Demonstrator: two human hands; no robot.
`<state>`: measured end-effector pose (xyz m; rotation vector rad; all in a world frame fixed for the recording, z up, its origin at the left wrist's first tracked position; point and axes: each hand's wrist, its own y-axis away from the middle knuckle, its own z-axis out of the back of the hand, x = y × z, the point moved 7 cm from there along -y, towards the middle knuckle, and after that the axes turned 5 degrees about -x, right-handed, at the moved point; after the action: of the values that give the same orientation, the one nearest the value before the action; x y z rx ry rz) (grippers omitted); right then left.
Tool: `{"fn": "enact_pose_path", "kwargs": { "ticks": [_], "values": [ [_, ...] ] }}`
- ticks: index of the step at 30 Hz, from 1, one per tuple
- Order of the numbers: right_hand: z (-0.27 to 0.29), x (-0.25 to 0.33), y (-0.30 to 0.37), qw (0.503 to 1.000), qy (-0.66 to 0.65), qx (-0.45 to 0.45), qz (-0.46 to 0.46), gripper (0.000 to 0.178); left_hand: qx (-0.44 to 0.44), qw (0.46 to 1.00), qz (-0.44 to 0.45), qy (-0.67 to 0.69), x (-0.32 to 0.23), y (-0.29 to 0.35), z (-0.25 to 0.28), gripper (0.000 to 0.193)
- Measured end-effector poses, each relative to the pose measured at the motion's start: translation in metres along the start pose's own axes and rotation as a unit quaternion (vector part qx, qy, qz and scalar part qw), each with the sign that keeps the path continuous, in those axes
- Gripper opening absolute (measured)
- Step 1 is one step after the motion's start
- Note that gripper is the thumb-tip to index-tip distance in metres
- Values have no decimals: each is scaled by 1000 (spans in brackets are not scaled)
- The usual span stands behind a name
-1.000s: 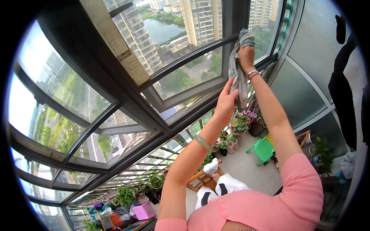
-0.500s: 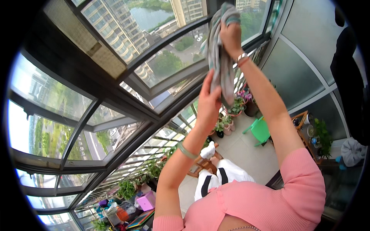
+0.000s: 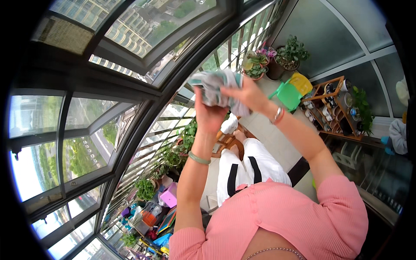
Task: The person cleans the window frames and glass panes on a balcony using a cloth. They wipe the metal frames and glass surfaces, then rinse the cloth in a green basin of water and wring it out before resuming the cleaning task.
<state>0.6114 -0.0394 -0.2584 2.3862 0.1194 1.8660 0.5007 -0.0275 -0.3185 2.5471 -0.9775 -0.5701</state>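
A grey cloth with teal stripes point(image 3: 216, 83) is bunched up in front of me, well above my knees. My left hand point(image 3: 209, 116) supports it from below and the left, fingers closed about its lower edge. On the cloth's right side, my right hand point(image 3: 251, 96) has its fingers wrapped over the folds, somewhat smeared by motion. Part of the cloth hangs below the right fingers. My left wrist carries a green bangle point(image 3: 199, 158).
Dark-framed windows point(image 3: 149, 106) and a railing line my left side. Beyond the hands stand potted plants point(image 3: 289, 54), a green plastic chair point(image 3: 287, 95) and a wooden shoe rack point(image 3: 331, 106). A purple box point(image 3: 169, 195) sits among clutter at lower left.
Both hands have come down from the window, nearer to my body. The cloth, stretched long between them before, is now gathered into a bundle. My view has tilted downward.
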Motion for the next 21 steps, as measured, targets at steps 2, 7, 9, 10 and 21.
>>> {"fn": "enact_pose_path", "kwargs": {
  "ticks": [2,7,9,10,21],
  "values": [
    [-5,-15,29,964,208,-26,163,60,-29,998,10,-49,26,3,32,51],
    [10,-69,70,883,443,-72,141,93,-129,985,-10,-118,69,27,60,48],
    [20,-76,70,939,306,-82,136,95,-122,984,14,-129,82,32,66,47],
    [24,-81,73,959,235,-90,133,96,-106,986,28,-123,89,31,70,47],
    [132,-196,131,911,-133,-377,-103,18,-3,956,180,-231,146,29,107,62]
  ]
}}
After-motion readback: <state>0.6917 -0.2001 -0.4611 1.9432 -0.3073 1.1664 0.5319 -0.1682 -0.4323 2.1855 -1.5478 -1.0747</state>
